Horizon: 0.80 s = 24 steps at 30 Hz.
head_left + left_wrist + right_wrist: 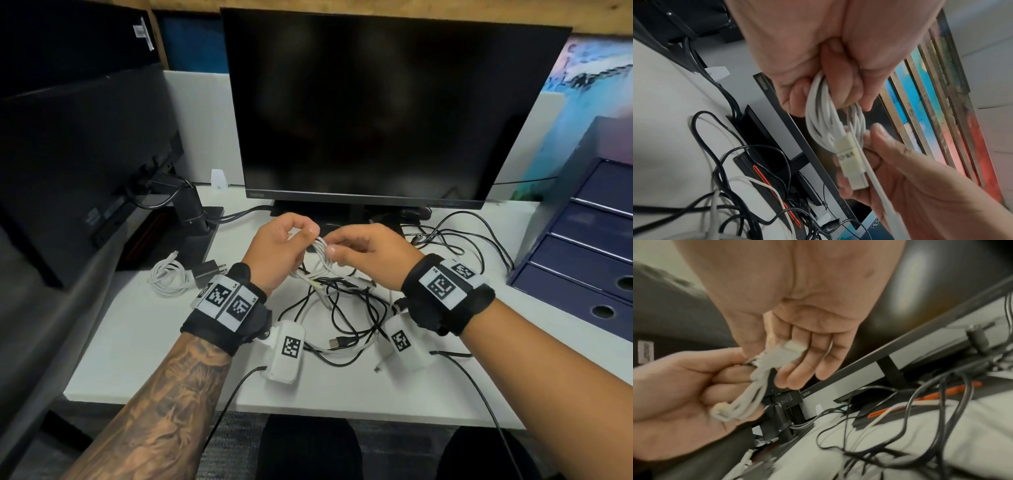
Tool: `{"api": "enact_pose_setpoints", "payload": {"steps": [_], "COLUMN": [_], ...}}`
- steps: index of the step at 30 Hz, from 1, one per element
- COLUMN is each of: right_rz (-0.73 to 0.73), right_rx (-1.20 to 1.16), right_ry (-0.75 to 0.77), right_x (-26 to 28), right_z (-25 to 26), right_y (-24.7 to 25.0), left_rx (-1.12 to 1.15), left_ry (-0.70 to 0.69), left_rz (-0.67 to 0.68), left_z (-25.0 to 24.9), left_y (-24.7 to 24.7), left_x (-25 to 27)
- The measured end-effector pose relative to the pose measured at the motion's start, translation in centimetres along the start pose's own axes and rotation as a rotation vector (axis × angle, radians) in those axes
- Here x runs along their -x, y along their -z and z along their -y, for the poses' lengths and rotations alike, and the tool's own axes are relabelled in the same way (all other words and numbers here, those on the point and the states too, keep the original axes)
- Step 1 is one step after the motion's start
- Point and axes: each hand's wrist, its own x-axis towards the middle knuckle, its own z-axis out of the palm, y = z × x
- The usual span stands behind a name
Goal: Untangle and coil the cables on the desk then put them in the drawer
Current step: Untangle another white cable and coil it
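Observation:
A white cable (320, 255) hangs in bundled loops above the middle of the desk. My left hand (301, 240) grips the top of the loops in its curled fingers, seen close in the left wrist view on the white cable (818, 116). My right hand (330, 245) pinches the cable's white plug end (851, 162) against the bundle; the right wrist view shows that plug (781, 353) blurred between thumb and fingers. Below the hands, a tangle of black and white cables (346, 308) lies on the white desk (137, 342). A dark blue drawer unit (582, 260) stands at the right, its drawers closed.
A coiled white cable (168, 275) and a black charger (205, 270) lie at the left. A black monitor (376, 102) stands behind the hands, with a second monitor's stand (191, 209) at the left. More black cables (459, 236) trail beside the drawer unit.

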Motion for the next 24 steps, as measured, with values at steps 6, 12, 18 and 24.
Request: {"api": "enact_pose_setpoints", "payload": {"steps": [6,12,18,24], "right_rz": [0.009,0.094,0.042,-0.012], "right_rx": [-0.202,-0.449,-0.48,-0.462], "right_ry": [-0.063,-0.15,-0.2,-0.288], "right_x": [-0.5,-1.3,-3.0,-6.4], "right_z": [0.8,1.2,1.5,1.4], "right_y": [-0.9,-2.4,-4.2,-7.0], "left_rx": [0.116,0.143,0.075,-0.018], "left_ry": [0.026,0.01,0.091,0.157], "left_rz": [0.007,0.01,-0.136,-0.346], "left_z": [0.3,0.7,0.8,2.7], "left_y": [0.5,1.2,4.2,10.1], "left_x": [-0.3,-0.2,0.1,-0.1]}}
